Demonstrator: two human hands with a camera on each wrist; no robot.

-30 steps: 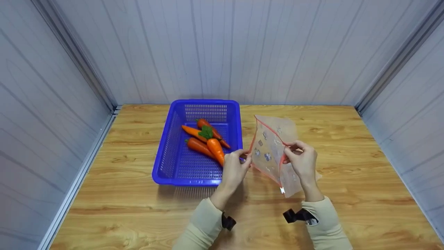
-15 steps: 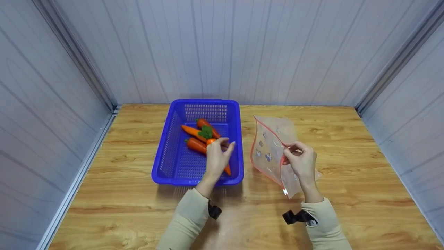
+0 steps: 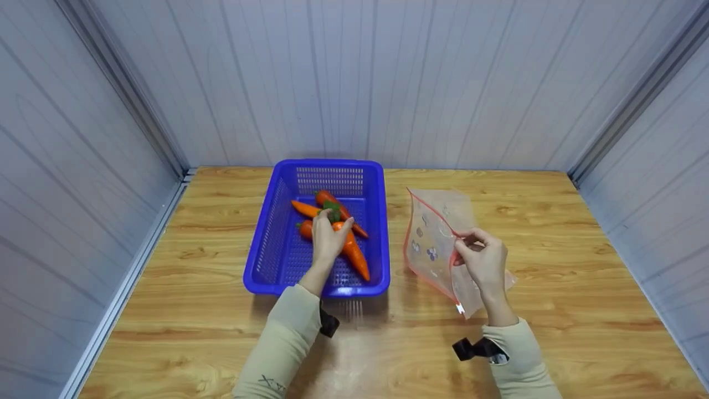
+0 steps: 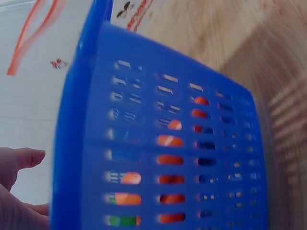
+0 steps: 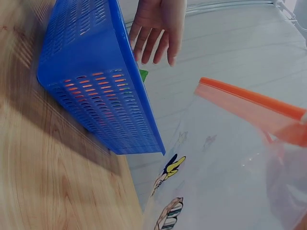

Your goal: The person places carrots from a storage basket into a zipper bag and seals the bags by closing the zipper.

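A blue plastic basket (image 3: 260, 235) holds several orange carrots, among them a bright one (image 3: 356, 256) lying slanted on the right and one (image 3: 304, 209) at the left. A green leafy top (image 3: 333, 208) shows among them. Over the carrots hovers my left hand (image 3: 327, 239); the right wrist view shows its fingers (image 5: 152, 45) extended downward above the rim, holding nothing. With thumb and fingers my right hand (image 3: 484, 260) pinches the red zip edge of a clear printed zipper bag (image 3: 429, 238), whose mouth gapes toward the basket. The left hand hides part of a carrot.
The basket and bag are on a wooden table (image 3: 183, 310), with pale panel walls (image 3: 332, 83) at the back and sides. A white slider (image 3: 460, 308) sits at the bag's near corner. Black wrist cameras are strapped to both sleeves.
My left hand has let go of the bag's left edge and moved left over the carrots in the basket. The right hand keeps its hold on the bag, nearly still.
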